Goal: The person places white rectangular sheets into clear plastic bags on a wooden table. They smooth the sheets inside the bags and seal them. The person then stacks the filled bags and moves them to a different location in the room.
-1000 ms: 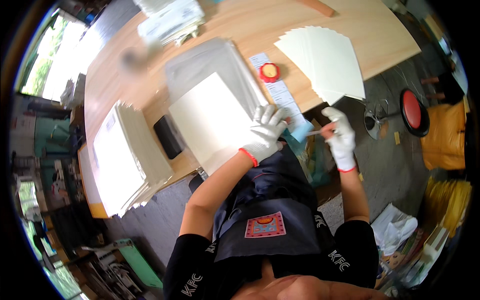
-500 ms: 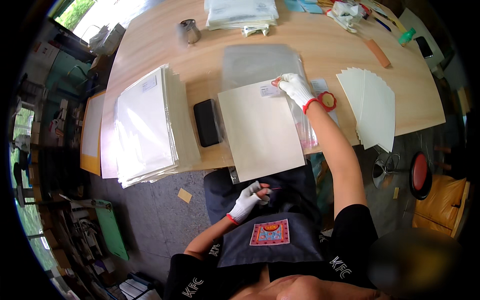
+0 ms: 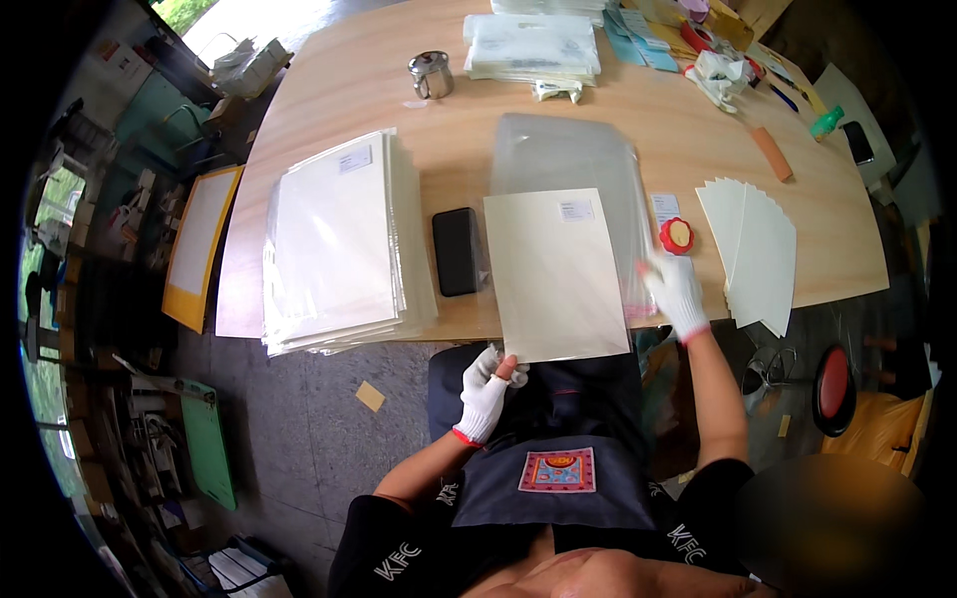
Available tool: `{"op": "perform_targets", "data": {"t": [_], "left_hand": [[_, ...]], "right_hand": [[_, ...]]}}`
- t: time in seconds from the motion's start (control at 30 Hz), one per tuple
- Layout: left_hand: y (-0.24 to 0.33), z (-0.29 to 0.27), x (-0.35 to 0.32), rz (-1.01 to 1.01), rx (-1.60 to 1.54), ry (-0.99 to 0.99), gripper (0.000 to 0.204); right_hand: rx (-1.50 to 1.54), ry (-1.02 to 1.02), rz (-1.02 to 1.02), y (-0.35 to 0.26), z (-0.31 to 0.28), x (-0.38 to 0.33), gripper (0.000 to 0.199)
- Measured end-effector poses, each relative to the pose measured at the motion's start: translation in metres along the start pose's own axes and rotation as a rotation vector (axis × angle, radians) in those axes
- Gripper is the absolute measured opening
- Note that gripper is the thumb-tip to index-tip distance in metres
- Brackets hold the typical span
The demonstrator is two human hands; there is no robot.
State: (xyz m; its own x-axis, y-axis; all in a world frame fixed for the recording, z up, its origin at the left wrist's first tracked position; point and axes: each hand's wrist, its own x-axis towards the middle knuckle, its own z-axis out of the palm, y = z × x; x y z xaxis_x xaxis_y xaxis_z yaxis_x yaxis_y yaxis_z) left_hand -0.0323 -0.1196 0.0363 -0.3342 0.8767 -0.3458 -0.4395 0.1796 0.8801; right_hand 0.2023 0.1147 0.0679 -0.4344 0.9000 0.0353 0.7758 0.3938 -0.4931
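Note:
A cream card sheet (image 3: 553, 289) with a small white label (image 3: 575, 210) in its upper right lies before me, its lower edge over the table's front edge. My left hand (image 3: 485, 394), in a white fingertip-less glove, is closed at the sheet's lower-left corner, thumb on it. Beneath and beyond the sheet lie clear plastic sleeves (image 3: 563, 149). Beside their lower right is my right hand (image 3: 676, 296), gloved too and blurred at the fingertips; its fingers look stretched out, with nothing seen in them. Just past it sits a red scalloped pot (image 3: 677, 236) with a yellowish centre, by a label sheet (image 3: 665, 207).
To the left stands a thick stack of sleeved sheets (image 3: 329, 239), then a black phone (image 3: 457, 252). Fanned cream cards (image 3: 753, 249) lie right. Farther back are a metal mug (image 3: 431, 76), a pile of plastic bags (image 3: 533, 48) and a terracotta-coloured block (image 3: 772, 154).
My right hand has left the label at the sheet's top and moved down and right. My left hand has come up to the sheet's lower-left corner. The whole view has shifted slightly.

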Motion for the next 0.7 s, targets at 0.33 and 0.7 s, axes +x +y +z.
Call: {"op": "perform_targets", "data": {"t": [0.33, 0.7], "left_hand": [[0.119, -0.009, -0.032, 0.886, 0.758, -0.26, 0.016], [0.158, -0.193, -0.015, 0.497, 1.037, 0.991, 0.031]], "right_hand": [[1.351, -0.525, 0.41, -0.054, 0.066, -0.104, 0.019], [0.851, -0.533, -0.085, -0.27, 0.105, 0.01, 0.032]]}}
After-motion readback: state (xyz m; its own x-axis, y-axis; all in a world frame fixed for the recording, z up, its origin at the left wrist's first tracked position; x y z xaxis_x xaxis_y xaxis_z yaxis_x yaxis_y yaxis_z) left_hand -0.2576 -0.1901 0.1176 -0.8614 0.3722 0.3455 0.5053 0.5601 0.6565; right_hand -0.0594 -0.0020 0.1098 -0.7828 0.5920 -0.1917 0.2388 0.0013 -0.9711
